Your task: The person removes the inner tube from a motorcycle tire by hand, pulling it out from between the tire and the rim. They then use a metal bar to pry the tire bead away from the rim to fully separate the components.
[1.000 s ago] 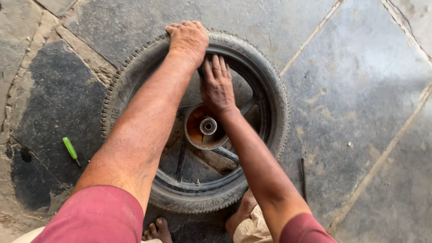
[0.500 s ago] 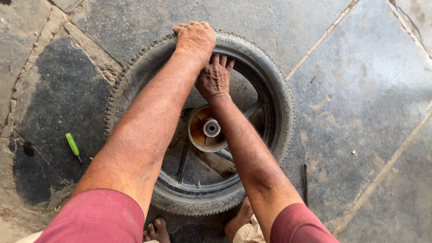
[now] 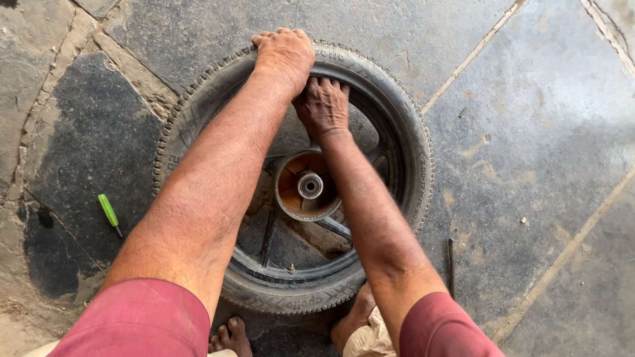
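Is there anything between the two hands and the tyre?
Nothing visible. The left hand lies directly on the tyre at its far edge, and the right hand presses just inside it, beside the rim.

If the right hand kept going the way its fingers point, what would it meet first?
The right hand lies inside the wheel with its fingers pointing toward the far side. Going straight on, it would likely meet the far rim and the tyre just beyond, close beside the left hand; depth is unclear.

Left hand (image 3: 286, 54) and right hand (image 3: 323, 104) seemingly press tyre (image 3: 403, 125).
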